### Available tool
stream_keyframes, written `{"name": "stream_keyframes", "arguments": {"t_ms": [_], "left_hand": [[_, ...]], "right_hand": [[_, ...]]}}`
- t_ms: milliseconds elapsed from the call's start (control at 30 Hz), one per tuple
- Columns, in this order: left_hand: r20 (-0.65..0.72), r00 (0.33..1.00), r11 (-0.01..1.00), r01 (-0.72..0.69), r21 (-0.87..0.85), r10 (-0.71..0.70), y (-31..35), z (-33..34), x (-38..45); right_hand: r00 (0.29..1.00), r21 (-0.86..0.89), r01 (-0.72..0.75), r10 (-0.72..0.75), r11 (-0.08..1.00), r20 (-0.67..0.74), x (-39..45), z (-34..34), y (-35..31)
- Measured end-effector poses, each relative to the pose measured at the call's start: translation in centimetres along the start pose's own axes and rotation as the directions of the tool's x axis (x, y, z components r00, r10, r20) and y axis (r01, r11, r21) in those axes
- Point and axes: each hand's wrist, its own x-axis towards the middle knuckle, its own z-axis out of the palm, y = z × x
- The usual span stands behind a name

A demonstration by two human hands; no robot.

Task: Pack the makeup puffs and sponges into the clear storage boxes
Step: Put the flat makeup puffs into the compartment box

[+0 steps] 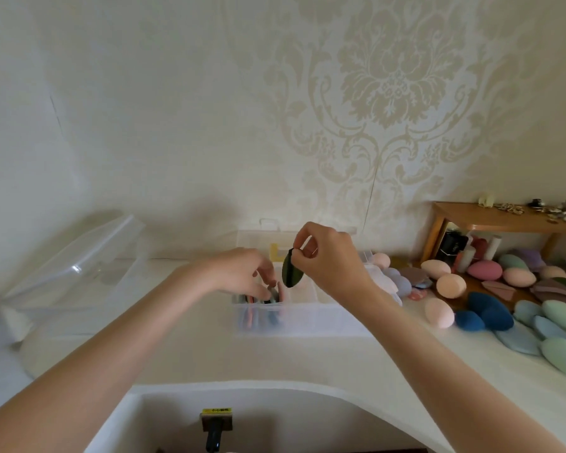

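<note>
- Dark green puff (292, 269) hung pinched in the right hand (330, 256) above the clear box (307, 313) on the bench (193, 351).
- Left hand (242, 273), fingers curled, reached among upright puffs (262, 302) in the box's left compartment; its grip was unclear.
- Loose sponges (490, 308) crowded the right; another clear box (79, 269) lay left.

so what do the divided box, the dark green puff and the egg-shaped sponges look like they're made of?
Divided box: clear rigid plastic, slightly frosted; the coloured puffs inside show through its front wall.
Dark green puff: thin and flat, matte, probably soft foam or fabric; the right hand pinches its top edge.
Egg-shaped sponges: matte, rounded, no glare; likely soft foam.
</note>
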Motion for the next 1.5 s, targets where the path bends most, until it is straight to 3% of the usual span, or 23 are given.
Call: {"name": "stream_keyframes", "arguments": {"t_ms": [133,333,733,1033,1200,1500], "left_hand": [[-0.012,1.000,0.998,0.010,0.062,-0.010,0.7,0.4,0.3],[0.101,0.993,0.979,0.039,0.200,-0.061,2.3,0.2,1.2],[0.199,0.979,0.996,0.025,0.086,-0.041,2.7,-0.7,1.4],[0.105,0.992,0.987,0.058,0.152,-0.074,3.8,0.7,1.7],[0.040,0.995,0.980,0.084,0.178,-0.093,4.0,1.2,1.7],[0.089,0.990,0.990,0.101,0.095,-0.109,4.1,1.0,1.7]], "right_hand": [[1.000,-0.073,0.013,-0.013,0.997,-0.009,-0.1,1.1,-0.1],[0.999,0.081,-0.045,0.044,0.996,0.018,-0.4,1.1,0.3],[0.999,0.053,-0.012,0.009,0.999,0.044,-0.8,1.4,-0.2],[0.996,0.118,-0.051,0.042,0.992,0.072,-0.9,1.3,0.8],[0.993,0.125,-0.004,-0.010,0.992,0.116,-1.3,1.2,0.8],[0.992,0.165,-0.063,0.043,0.984,0.121,-1.6,1.8,1.2]]}}
